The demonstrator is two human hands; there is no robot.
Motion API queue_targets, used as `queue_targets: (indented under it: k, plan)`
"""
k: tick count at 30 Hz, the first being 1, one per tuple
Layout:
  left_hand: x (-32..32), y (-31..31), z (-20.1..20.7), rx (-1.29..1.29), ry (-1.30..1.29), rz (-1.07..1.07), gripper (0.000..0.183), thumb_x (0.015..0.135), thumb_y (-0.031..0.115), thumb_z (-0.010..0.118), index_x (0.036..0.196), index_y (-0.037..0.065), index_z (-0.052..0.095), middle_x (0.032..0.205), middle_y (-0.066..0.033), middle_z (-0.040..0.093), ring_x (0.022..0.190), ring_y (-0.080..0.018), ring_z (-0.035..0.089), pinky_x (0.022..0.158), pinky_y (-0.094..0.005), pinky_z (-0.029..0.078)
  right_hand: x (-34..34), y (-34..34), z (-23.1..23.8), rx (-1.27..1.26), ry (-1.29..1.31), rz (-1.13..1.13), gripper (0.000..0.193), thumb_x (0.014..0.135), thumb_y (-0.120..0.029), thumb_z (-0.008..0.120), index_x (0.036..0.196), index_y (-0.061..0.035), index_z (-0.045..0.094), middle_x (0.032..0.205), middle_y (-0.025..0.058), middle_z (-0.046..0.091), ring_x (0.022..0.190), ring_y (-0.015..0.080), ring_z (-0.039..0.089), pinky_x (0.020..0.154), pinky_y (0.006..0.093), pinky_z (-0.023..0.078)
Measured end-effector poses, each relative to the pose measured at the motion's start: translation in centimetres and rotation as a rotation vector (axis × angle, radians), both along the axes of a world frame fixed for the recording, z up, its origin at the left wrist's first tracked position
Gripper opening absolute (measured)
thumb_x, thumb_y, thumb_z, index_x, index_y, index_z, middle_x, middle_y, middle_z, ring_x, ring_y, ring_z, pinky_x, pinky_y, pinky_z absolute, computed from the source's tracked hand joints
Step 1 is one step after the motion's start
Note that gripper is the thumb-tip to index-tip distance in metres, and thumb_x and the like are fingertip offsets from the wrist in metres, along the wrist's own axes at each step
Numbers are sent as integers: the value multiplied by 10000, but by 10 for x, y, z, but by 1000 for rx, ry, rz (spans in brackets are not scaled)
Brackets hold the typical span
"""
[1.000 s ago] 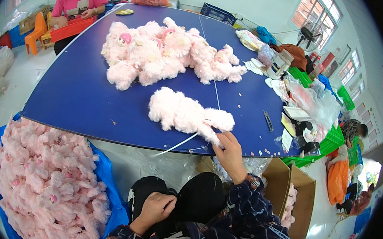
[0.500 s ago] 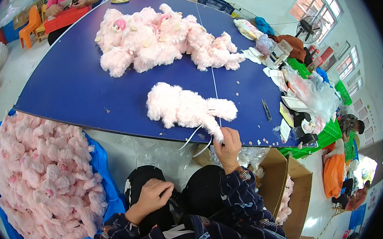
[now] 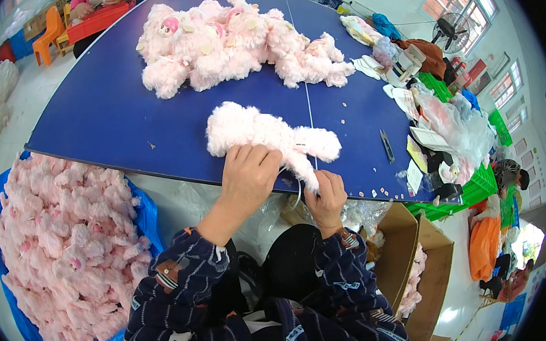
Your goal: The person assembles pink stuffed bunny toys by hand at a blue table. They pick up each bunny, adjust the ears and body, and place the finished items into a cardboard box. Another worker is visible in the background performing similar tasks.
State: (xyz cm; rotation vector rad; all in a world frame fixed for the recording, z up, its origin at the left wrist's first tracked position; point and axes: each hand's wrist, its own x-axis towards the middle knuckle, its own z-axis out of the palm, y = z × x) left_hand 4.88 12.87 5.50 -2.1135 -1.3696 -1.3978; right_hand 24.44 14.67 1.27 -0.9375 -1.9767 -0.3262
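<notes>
A fluffy pale pink plush toy (image 3: 249, 127) lies on its side near the front edge of the blue table (image 3: 105, 134). My left hand (image 3: 247, 176) is closed on the near side of its body, fingertips sunk in the fur. My right hand (image 3: 327, 198) pinches the tip of the limb that points toward me. A thin white strip (image 3: 298, 194) loops down between my hands by the table edge; where it ends is hidden. Farther back lies a heap of similar pink plush toys (image 3: 222, 47), some with bright pink patches.
A blue-lined container (image 3: 149, 215) piled with pink plush pieces stands at my left. To the right are a cardboard box (image 3: 392, 244), thread snips (image 3: 386, 145), paper cards, plastic bags and a green crate (image 3: 465, 191). Another person (image 3: 106, 2) sits at the far left with a red tray.
My left hand has risen from my lap and taken hold of the plush toy's body. The right hand stays at the limb tip. The view has shifted slightly.
</notes>
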Motion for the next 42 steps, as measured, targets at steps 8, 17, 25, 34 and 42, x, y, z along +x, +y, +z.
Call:
queue_targets:
  k: [8,17,25,34,42]
  plan:
    - [1,-75,-25,-331,-298,-273,284,695,63,644,968,30,575,997,-109,550,853,-268,551,759,-346,437,-2,0,2,-2,15,23,388,571,-31,650,953,-28,583,879,127,574,740,302,553,645,355,465]
    - [-18,-77,-19,-73,-53,51,660,619,139,732,1195,43,423,1215,-179,433,1121,-358,406,920,-497,329,-6,-64,50,-127,272,185,191,718,37,597,901,20,546,869,158,601,779,271,577,729,343,449]
    - [-12,-81,-4,-43,11,-210,615,581,166,720,1154,131,500,1151,-31,548,1123,-260,459,990,-515,202,2,-130,127,-342,67,787,247,616,27,712,753,-7,509,820,128,594,695,281,587,665,416,527]
    - [9,-117,-54,-573,-601,-426,474,588,121,751,1015,35,564,961,-151,575,898,-334,537,806,-357,434,-27,-121,108,-337,199,537,289,680,-33,672,952,-2,577,1000,131,563,874,265,579,757,323,475]
    - [-5,-119,-46,-767,-830,-478,562,614,205,756,1092,13,533,962,-111,619,868,-197,614,758,-309,476,-35,-90,60,-1005,814,380,449,813,-58,553,1228,21,403,1169,120,487,1024,182,492,859,293,409]
